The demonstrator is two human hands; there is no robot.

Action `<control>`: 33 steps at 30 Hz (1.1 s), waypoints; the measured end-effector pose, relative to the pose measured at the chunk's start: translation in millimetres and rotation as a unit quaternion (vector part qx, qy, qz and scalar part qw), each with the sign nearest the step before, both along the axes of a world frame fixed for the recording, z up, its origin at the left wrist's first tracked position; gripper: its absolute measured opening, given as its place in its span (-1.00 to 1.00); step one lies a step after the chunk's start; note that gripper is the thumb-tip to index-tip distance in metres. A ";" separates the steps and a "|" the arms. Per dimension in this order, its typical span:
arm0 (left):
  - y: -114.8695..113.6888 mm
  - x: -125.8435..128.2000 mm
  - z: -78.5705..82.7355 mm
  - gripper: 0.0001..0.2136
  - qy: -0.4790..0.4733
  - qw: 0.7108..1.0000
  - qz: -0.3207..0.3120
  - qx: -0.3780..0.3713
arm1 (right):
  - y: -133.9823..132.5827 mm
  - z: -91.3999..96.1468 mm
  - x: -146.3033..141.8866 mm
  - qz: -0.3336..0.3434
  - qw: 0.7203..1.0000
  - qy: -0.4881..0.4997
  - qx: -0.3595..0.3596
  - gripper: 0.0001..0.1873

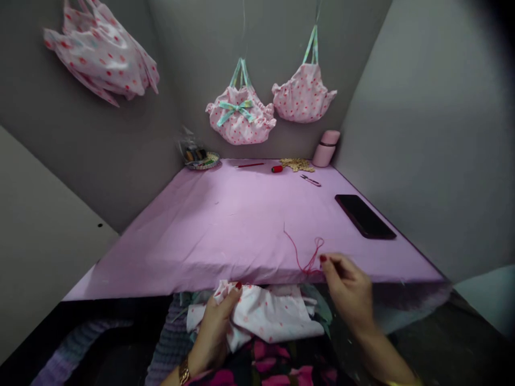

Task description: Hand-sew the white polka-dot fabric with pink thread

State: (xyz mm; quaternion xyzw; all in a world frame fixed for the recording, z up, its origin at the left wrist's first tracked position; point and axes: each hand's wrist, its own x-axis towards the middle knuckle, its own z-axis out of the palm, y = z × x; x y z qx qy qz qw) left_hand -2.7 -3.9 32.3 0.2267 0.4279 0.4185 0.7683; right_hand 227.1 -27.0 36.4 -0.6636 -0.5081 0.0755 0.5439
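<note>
Fingertips (326, 264) of the right hand (349, 292) pinch a red thread (309, 261) that loops over the near edge of the desk (225, 225). The left hand (215, 328) clenches white red-dotted fabric (277, 316) just below that edge. A black phone (364, 215) lies near the right edge.

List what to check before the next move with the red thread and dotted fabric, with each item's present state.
1. Left hand grips the dotted fabric: ok.
2. Right hand pinches the red thread: ok, though blurred.
3. Thread free of tangles: cannot tell; it loops over the table edge.
4. Snips close to the hands: not ok, they lie far back.
5. Phone clear of the thread: ok.
</note>
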 end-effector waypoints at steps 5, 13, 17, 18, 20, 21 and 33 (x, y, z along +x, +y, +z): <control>-3.7 3.7 0.7 -0.81 0.016 1.000 -0.023 0.004 | -41.3 -49.0 -15.8 0.183 0.959 0.037 -0.213 -0.70; -2.4 -1.8 -5.8 -0.75 0.092 0.994 -0.010 0.059 | -9.0 -47.5 -35.6 0.343 0.906 0.109 -0.224 -0.77; -1.1 -3.9 -12.0 -0.72 0.136 0.987 0.034 0.082 | -21.6 -47.8 -18.1 0.295 0.896 0.223 -0.244 -0.66; -1.2 -3.1 -12.6 -0.73 0.139 0.985 0.036 0.090 | -26.3 -46.1 -12.3 0.283 0.890 0.261 -0.245 -0.65; -1.2 -1.2 -12.6 -0.75 0.139 0.984 0.030 0.111 | -34.5 -39.7 -1.6 0.269 0.878 0.315 -0.240 -0.65; -0.9 -0.4 -12.3 -0.76 0.138 0.983 0.027 0.120 | -37.4 -35.2 3.0 0.264 0.877 0.325 -0.236 -0.66; 3.7 2.4 -23.5 -0.71 0.060 0.996 0.040 0.048 | -31.5 -56.7 -2.6 0.107 0.917 0.338 -0.182 -0.61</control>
